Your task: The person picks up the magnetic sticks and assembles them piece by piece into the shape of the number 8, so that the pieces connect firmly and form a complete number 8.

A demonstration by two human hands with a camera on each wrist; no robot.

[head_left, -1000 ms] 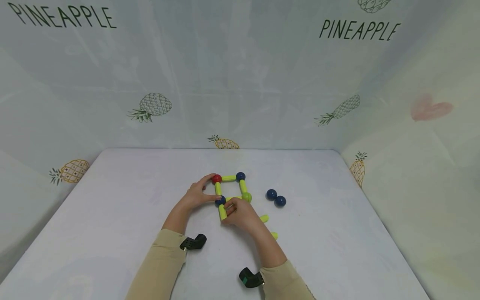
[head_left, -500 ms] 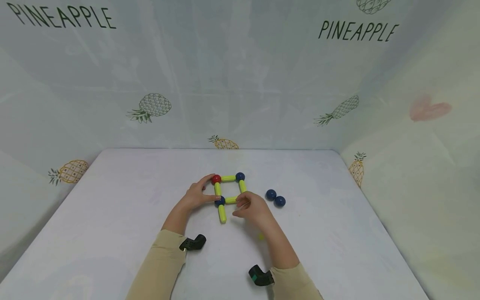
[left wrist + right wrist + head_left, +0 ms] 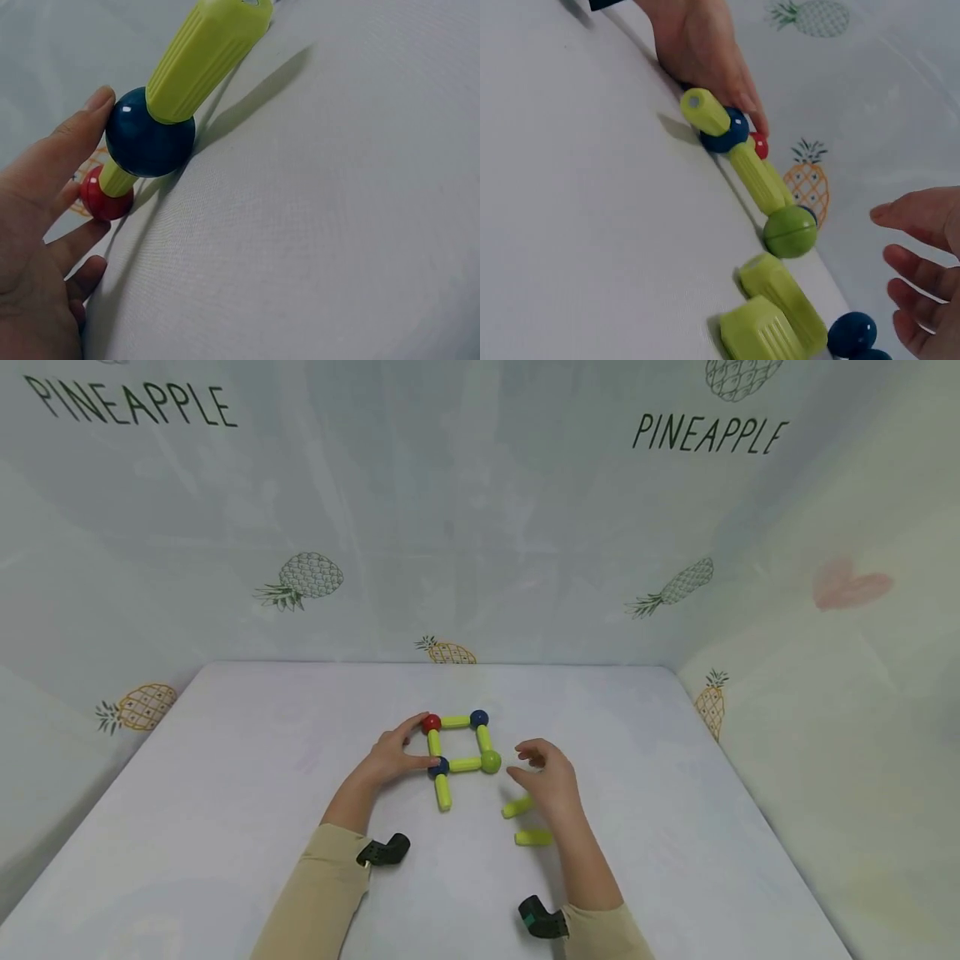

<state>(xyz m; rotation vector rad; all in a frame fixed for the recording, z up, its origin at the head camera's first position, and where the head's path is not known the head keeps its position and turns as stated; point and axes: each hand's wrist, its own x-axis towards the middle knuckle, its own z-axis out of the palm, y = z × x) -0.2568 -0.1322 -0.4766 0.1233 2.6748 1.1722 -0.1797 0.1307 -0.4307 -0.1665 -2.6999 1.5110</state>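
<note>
The left hand (image 3: 392, 758) holds a ball-and-rod square (image 3: 455, 722) by its red ball (image 3: 431, 723) and a blue ball (image 3: 442, 767), the right hand (image 3: 551, 779) near lime-green rods (image 3: 517, 807).

The downward head view overlaps 2 wrist close-ups.

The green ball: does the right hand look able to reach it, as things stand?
Probably yes: the right hand holds nothing and is close beside the green ball, with no object showing between them.

The blue ball (image 3: 146, 146) looks glossy, the rod (image 3: 202, 64) ridged plastic.
</note>
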